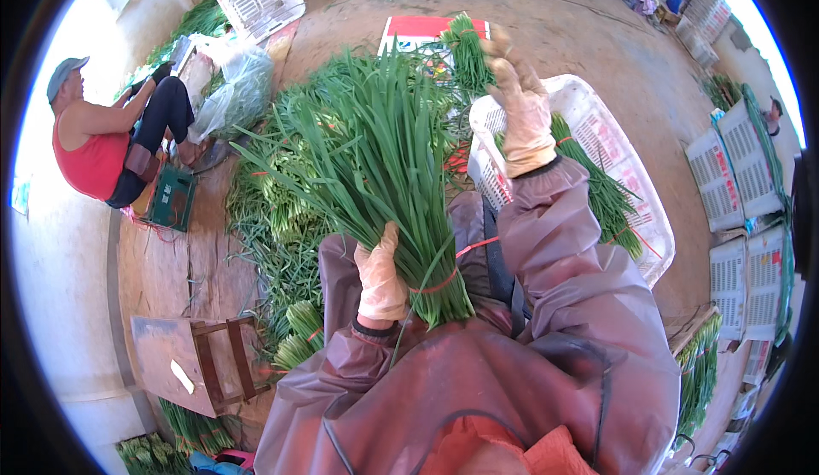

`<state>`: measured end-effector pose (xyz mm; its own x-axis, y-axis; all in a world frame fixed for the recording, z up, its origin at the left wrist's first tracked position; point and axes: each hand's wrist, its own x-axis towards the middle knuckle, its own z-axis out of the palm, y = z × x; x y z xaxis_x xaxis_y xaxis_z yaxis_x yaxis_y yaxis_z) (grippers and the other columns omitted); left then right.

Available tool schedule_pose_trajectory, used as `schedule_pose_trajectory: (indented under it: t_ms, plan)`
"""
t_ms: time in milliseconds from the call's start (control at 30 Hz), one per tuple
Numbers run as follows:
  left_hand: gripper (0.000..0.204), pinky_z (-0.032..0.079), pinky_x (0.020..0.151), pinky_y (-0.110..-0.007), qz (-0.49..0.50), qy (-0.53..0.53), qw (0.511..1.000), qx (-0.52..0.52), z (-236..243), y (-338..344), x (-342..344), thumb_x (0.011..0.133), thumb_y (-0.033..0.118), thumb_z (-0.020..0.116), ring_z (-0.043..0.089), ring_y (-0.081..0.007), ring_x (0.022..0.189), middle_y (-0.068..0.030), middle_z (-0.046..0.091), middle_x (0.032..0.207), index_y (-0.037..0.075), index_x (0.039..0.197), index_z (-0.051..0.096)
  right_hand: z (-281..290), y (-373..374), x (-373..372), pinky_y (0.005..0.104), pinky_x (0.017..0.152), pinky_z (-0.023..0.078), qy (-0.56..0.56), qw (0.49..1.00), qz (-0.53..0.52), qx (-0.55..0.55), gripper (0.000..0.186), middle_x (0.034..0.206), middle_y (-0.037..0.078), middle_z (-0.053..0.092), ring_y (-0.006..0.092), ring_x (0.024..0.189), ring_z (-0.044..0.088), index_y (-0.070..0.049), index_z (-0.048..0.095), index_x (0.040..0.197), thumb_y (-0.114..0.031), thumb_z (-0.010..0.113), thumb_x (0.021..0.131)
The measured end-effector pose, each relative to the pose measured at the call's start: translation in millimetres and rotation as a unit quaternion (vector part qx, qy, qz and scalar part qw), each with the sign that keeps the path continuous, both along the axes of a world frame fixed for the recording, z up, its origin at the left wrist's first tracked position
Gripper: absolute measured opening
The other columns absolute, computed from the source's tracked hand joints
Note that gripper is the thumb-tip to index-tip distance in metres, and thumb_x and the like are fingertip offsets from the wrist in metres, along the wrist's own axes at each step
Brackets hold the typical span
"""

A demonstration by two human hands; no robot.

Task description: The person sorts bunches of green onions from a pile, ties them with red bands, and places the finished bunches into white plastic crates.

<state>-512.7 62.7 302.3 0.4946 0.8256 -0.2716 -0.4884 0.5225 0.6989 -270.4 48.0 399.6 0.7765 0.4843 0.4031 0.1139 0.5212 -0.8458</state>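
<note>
Left hand (380, 275) was clamped round a big chive bundle (384, 168) near its red band; right hand (522, 112) pinched a smaller bunch (467, 53) over the crate (636, 181) edge. That loose one-handed grip could've let stalks slide out.

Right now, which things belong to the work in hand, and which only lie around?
In the work:
- left hand gripping a large tied bundle of green chives
- right hand holding a smaller bunch
- white crate with chives inside

Lying around:
- wooden stool
- green scale
- stacked white crates
- seated person's red top
</note>
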Motion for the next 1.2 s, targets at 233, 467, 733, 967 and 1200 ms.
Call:
schedule_pose_trajectory:
  t_ms: [233, 467, 733, 967, 1200]
  plan:
    - [0.026, 0.055, 0.079, -0.037, 0.08, 0.013, 0.995, -0.055, 5, 25, 19, 0.089, 0.008, 0.061, 0.064, -0.022, 0.089, -0.0076, 0.064, 0.106, 0.005, 0.115, 0.057, -166, -80, -84, 0.0347, 0.096, 0.043, -0.111, 0.887, 0.301, -0.332, 0.117, 0.128, 0.019, 0.048, 0.0238, 0.119, 0.049, -0.002, 0.014, 0.146, -0.021, 0.088, 0.057]
    - [0.053, 0.046, 0.089, -0.028, -0.019, 0.029, 0.987, 0.158, 21, 58, -1, 0.087, 0.007, 0.065, 0.058, -0.0158, 0.097, -0.0092, 0.055, 0.118, 0.0, 0.133, 0.039, -139, -48, -103, 0.0355, 0.09, 0.048, 0.232, 0.833, 0.416, -0.281, 0.071, 0.114, 0.011, 0.061, 0.0227, 0.101, 0.062, 0.001, 0.044, 0.13, -0.016, 0.079, 0.071]
    - [0.046, 0.049, 0.072, -0.028, -0.232, 0.304, 0.907, 0.174, 3, 51, -85, 0.091, 0.045, 0.055, 0.062, -0.0164, 0.077, -0.0079, 0.068, 0.09, 0.001, 0.101, 0.066, -112, -62, -90, 0.0396, 0.096, 0.047, 0.413, 0.698, 0.573, -0.119, 0.071, 0.12, 0.016, 0.059, 0.0233, 0.107, 0.06, 0.004, 0.046, 0.13, -0.043, 0.068, 0.081]
    - [0.044, 0.05, 0.09, -0.037, -0.199, -0.095, 0.965, -0.143, -18, 45, -18, 0.091, 0.033, 0.057, 0.062, -0.0229, 0.099, -0.0106, 0.063, 0.112, 0.003, 0.123, 0.054, -172, -56, -94, 0.0341, 0.099, 0.04, 0.107, 0.763, 0.583, -0.258, 0.077, 0.122, 0.013, 0.056, 0.0195, 0.113, 0.051, 0.002, 0.044, 0.132, -0.042, 0.074, 0.077]
    - [0.047, 0.051, 0.082, -0.03, -0.131, 0.03, 0.985, 0.106, -10, 29, 5, 0.074, -0.002, 0.073, 0.062, -0.0154, 0.092, -0.0049, 0.064, 0.105, 0.004, 0.116, 0.053, -107, 4, -109, 0.0352, 0.092, 0.047, 0.073, 0.947, 0.219, -0.221, 0.078, 0.116, 0.013, 0.059, 0.0225, 0.105, 0.057, 0.001, 0.042, 0.126, -0.016, 0.085, 0.064]
